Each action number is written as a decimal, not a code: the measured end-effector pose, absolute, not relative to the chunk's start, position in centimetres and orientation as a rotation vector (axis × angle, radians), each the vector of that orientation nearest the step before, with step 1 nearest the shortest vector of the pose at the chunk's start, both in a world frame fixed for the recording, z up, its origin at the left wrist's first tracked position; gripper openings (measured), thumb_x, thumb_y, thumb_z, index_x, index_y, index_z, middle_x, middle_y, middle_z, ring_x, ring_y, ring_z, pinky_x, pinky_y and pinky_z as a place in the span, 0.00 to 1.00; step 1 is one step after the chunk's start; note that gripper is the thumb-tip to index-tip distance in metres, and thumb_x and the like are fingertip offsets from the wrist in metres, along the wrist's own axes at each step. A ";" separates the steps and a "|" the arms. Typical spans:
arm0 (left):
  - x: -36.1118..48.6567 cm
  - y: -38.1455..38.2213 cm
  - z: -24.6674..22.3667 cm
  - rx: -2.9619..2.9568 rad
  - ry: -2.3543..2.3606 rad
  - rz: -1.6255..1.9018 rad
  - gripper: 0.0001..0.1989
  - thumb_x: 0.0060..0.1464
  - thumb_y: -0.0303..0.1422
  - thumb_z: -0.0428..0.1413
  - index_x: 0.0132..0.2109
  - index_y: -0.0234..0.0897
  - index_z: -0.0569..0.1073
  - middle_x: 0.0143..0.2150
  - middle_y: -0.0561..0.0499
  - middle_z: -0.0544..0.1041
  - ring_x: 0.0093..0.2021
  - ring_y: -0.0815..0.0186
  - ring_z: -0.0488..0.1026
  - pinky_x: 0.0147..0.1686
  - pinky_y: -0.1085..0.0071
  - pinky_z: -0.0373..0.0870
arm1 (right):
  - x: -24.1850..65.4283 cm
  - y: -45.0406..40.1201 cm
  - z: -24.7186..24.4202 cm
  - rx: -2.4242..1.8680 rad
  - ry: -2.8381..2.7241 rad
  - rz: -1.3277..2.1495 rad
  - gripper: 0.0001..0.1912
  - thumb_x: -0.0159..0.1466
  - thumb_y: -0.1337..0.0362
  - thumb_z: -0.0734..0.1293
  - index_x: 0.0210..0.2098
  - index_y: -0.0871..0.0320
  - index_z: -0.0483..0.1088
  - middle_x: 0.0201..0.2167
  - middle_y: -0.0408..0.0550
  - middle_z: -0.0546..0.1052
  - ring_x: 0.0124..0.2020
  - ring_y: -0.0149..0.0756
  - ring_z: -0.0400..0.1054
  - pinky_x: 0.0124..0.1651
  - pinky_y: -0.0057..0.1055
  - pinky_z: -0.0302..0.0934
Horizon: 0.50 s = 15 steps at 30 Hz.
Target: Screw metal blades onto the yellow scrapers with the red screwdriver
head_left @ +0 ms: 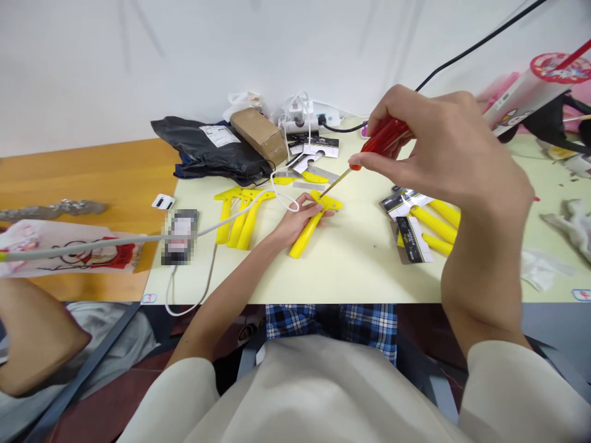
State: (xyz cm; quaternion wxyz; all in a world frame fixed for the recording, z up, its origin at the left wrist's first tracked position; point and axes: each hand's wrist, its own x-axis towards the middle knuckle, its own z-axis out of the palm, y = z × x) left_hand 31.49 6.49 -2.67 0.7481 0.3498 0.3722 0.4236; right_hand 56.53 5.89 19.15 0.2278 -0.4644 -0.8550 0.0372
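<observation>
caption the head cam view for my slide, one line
The right hand holds a red-handled screwdriver, its tip at a yellow plastic part gripped in the left hand.

Between the left hand [298, 223] and the right hand [455, 154], a hand can pass over the stretch of cream tabletop [364, 264], as far as the yellow plastic parts [434, 224] lying at right. Farther back, a looped white cable [276, 184] and printed cards [318, 146] lie before the power strip [305, 126].
</observation>
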 end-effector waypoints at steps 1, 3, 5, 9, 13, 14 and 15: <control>31.4 6.5 -2.7 0.750 0.819 0.928 0.24 0.54 0.35 0.77 0.46 0.40 0.69 0.51 0.46 0.85 0.52 0.51 0.88 0.38 0.70 0.80 | 56.6 5.9 19.1 -1.273 -2.366 0.119 0.10 0.74 0.50 0.70 0.54 0.41 0.74 0.37 0.47 0.84 0.40 0.58 0.80 0.50 0.60 0.74; 31.3 6.6 -2.8 0.717 0.823 0.933 0.24 0.53 0.34 0.77 0.45 0.39 0.69 0.48 0.47 0.84 0.52 0.51 0.88 0.38 0.71 0.80 | 56.7 5.8 19.1 -1.232 -2.377 0.197 0.12 0.74 0.51 0.69 0.56 0.37 0.73 0.43 0.46 0.84 0.43 0.60 0.80 0.51 0.62 0.75; 31.1 6.7 -2.8 0.692 0.819 0.939 0.24 0.53 0.33 0.77 0.44 0.39 0.68 0.45 0.49 0.83 0.52 0.52 0.88 0.38 0.72 0.80 | 56.6 5.7 19.2 -1.142 -2.381 0.329 0.17 0.71 0.53 0.71 0.58 0.32 0.73 0.51 0.43 0.83 0.48 0.61 0.80 0.54 0.63 0.75; 31.1 6.6 -2.8 0.684 0.795 0.932 0.23 0.53 0.32 0.77 0.44 0.39 0.69 0.42 0.50 0.82 0.52 0.53 0.88 0.36 0.73 0.79 | 56.1 5.7 19.3 -0.993 -2.332 0.530 0.23 0.68 0.58 0.71 0.60 0.28 0.74 0.56 0.37 0.82 0.52 0.58 0.81 0.56 0.58 0.76; 31.2 6.5 -2.6 0.668 0.796 0.934 0.22 0.54 0.32 0.76 0.43 0.39 0.69 0.42 0.50 0.82 0.53 0.51 0.88 0.37 0.72 0.79 | 55.3 6.2 18.4 -0.964 -2.260 0.473 0.17 0.65 0.56 0.74 0.52 0.29 0.77 0.45 0.38 0.85 0.47 0.61 0.81 0.52 0.62 0.75; 31.2 6.5 -2.6 0.662 0.802 0.935 0.22 0.54 0.31 0.76 0.43 0.39 0.69 0.41 0.50 0.82 0.53 0.51 0.88 0.37 0.72 0.79 | 55.1 6.4 18.1 -0.977 -2.251 0.439 0.14 0.66 0.54 0.74 0.50 0.29 0.77 0.43 0.39 0.85 0.47 0.63 0.81 0.52 0.64 0.75; 31.2 6.5 -2.6 0.657 0.807 0.936 0.22 0.54 0.31 0.76 0.42 0.39 0.69 0.41 0.50 0.82 0.53 0.51 0.88 0.37 0.72 0.79 | 54.9 6.6 17.8 -0.991 -2.246 0.406 0.12 0.67 0.52 0.74 0.49 0.30 0.77 0.43 0.40 0.84 0.46 0.63 0.81 0.53 0.65 0.74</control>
